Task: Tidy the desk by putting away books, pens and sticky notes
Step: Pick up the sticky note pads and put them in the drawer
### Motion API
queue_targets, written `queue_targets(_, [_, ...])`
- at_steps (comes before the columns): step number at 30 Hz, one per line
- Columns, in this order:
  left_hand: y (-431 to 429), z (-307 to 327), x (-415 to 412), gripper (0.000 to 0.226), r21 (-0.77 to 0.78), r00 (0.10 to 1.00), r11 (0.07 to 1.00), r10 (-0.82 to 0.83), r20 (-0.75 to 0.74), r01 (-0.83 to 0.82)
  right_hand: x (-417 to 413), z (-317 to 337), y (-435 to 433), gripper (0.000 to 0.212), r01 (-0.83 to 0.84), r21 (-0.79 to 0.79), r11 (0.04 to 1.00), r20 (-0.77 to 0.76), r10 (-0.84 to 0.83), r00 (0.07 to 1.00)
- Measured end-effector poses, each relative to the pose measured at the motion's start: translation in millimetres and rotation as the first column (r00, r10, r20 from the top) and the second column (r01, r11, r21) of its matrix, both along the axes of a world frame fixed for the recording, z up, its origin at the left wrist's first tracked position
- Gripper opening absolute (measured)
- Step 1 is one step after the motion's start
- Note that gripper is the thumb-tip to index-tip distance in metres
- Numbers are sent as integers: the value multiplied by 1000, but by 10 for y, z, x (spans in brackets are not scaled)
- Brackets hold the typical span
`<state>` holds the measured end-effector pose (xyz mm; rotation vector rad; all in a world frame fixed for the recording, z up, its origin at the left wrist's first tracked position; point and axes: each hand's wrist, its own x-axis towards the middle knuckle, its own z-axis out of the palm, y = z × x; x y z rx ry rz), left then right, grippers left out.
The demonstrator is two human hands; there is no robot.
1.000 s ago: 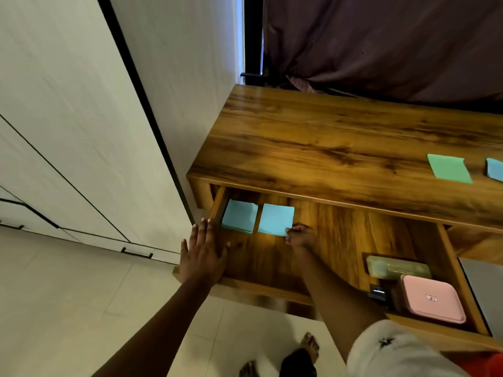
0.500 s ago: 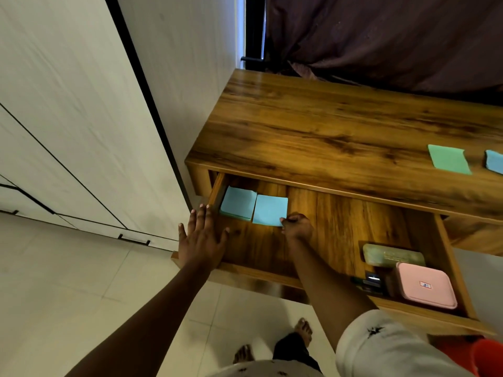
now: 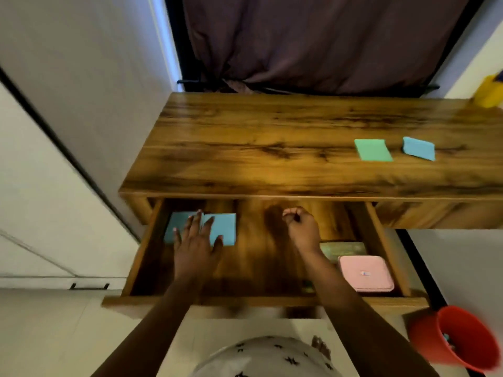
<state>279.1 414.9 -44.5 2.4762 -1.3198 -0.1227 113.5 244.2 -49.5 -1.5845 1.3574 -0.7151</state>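
The wooden desk [image 3: 272, 137] has its drawer [image 3: 152, 240] pulled out. Two blue sticky-note pads lie side by side at the drawer's back left: one [image 3: 175, 227] on the left, one [image 3: 227, 228] on the right. My left hand [image 3: 197, 240] lies flat over both pads with its fingers spread. My right hand [image 3: 300, 229] hovers above the middle of the drawer, fingers curled in, nothing visible in it. On the desk top at the right lie a green pad [image 3: 373, 149] and a blue pad [image 3: 418, 148].
A pink case [image 3: 366, 273] and a greenish box [image 3: 344, 248] sit in the drawer's right end. A red bucket [image 3: 457, 336] stands on the floor at the lower right. A yellow object [image 3: 488, 91] is at the desk's far right corner. A dark curtain hangs behind.
My left hand moved from the drawer's front edge onto the two blue pads. My right hand let go of the right pad and drew back to the right. The view swung right.
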Motion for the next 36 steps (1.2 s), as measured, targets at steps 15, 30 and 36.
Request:
queue_targets(15, [-3394,98,-1682,51,140,971,962,-237,-9,236,-1614,475,-2929,55,-312,-211,927,-611,124,782])
queue_targets(30, [-3478,-114,-1690,76,53,979,983,-181,90,176,-2157,233,-2826,64,-650,-245,719,-749,285,598])
queue_targets(36, [-3480,-92,-1700,55,60,979,980,-194,56,191,-1960,450,-3266,69,-598,-174,783,-717,315,621])
